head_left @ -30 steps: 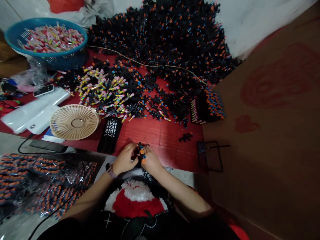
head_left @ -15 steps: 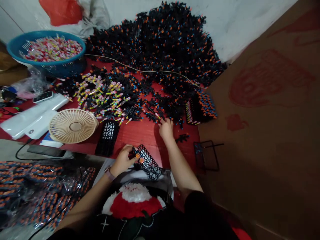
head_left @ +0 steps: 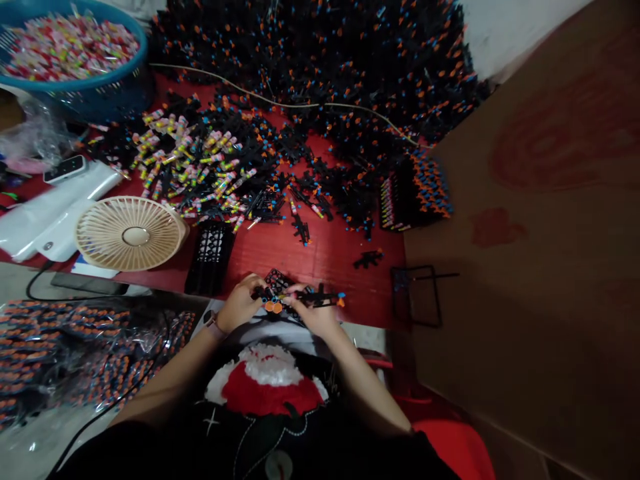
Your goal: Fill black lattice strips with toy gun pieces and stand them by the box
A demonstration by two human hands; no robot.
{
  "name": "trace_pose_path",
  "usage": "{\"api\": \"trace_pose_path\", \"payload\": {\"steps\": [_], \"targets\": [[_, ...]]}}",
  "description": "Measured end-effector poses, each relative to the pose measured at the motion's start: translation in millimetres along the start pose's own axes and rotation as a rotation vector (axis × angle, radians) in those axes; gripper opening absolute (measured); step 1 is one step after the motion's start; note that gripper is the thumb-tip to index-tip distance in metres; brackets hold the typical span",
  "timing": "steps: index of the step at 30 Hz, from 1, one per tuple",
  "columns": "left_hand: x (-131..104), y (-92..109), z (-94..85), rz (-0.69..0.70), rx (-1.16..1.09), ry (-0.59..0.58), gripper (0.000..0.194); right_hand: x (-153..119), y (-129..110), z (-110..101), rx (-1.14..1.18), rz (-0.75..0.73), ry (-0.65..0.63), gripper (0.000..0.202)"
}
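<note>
Meeting at table edge, left hand [head_left: 239, 308] fingers clamped on one black lattice tray [head_left: 278, 283], right hand [head_left: 314, 313] pinching one black toy piece [head_left: 320, 298], two orange caps [head_left: 273, 307].

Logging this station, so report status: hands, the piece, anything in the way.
Left hand holds black lattice rack. Right hand grips black toy piece against it. Loose black piece lies apart on red table.

We take this for a home piecework assembly spot: red table [head_left: 320, 257] heaped with small black toy parts [head_left: 320, 60], blue basket [head_left: 100, 80] of coloured pieces, bagged finished items [head_left: 75, 360] on the floor, desk fan [head_left: 130, 233], cardboard sheet [head_left: 540, 253] alongside
</note>
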State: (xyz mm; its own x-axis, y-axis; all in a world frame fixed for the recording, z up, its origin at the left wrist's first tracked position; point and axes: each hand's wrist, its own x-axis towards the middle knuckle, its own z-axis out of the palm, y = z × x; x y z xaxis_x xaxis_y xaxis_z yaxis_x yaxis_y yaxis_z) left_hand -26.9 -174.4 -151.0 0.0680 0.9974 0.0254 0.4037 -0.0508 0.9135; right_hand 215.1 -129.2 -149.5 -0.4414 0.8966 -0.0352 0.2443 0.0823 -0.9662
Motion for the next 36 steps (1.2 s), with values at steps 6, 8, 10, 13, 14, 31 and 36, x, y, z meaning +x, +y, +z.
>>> {"api": "trace_pose_path", "payload": {"steps": [6,8,10,13,14,31,36], "targets": [[-0.8,3.5,-10.0,0.064,0.049,-0.071,0.017,0.1,1.0,9.2,-0.276,-0.076,-0.126,0.015],[-1.8,2.6,-11.6,0.054,0.036,-0.076,0.022,4.2,-1.1,2.7,-0.33,-0.088,-0.18,0.016],[-2.0,0.8,-11.2,0.047,0.034,-0.078,0.023,7.5,-6.4,1.9,-0.361,-0.083,-0.234,0.018],[-1.2,-1.5,-9.2,0.057,0.032,-0.085,0.032,11.9,-19.2,12.9,-0.481,-0.11,-0.356,0.027],[-1.0,-1.5,-8.8,0.067,0.029,-0.087,0.035,13.7,-24.3,17.1,-0.53,-0.126,-0.397,0.03],[-5.2,10.2,-7.0,0.021,0.016,0.026,0.027,173.0,-5.5,-64.5,-1.006,-0.175,-0.072,0.06],[-6.0,-0.6,2.0,-0.037,-0.036,0.14,0.029,123.6,14.5,-79.0,-0.874,-0.206,-0.04,0.034]]}}
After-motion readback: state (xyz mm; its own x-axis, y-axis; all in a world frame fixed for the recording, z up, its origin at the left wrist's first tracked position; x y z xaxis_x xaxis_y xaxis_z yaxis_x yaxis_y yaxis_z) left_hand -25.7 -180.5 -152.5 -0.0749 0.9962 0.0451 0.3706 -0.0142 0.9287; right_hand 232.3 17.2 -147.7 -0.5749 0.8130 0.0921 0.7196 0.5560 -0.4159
